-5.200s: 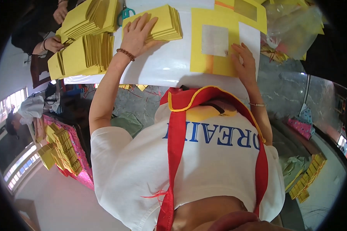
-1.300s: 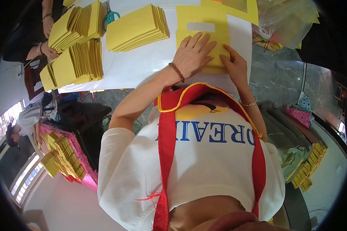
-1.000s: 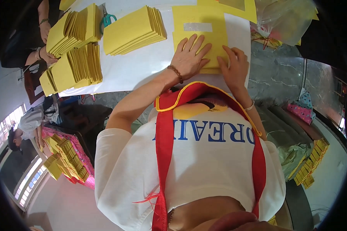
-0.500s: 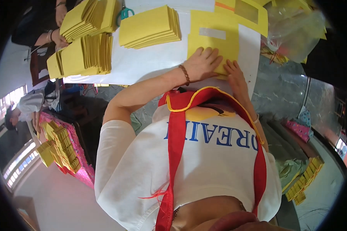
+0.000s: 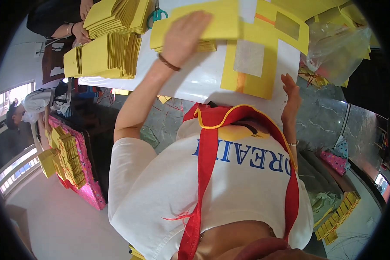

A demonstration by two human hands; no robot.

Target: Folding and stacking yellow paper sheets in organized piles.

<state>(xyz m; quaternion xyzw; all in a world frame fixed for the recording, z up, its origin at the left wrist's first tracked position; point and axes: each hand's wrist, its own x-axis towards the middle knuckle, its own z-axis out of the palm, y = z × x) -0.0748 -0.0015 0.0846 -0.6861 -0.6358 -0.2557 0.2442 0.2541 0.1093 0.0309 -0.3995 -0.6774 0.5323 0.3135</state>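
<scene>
Flat yellow piece, plain and rectangular

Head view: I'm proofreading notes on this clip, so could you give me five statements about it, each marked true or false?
1. The left hand is at a yellow piece that overlaps a yellow stack in the picture. True.
2. The right hand grips the scissors. False: it holds nothing visible; the scissors lie beside the yellow stack.
3. A brown bracelet is on the left arm. True.
4. The scissors' handles are red. False: they are teal.
5. The clear plastic bag is left of the scissors. False: it is to their right.
</scene>
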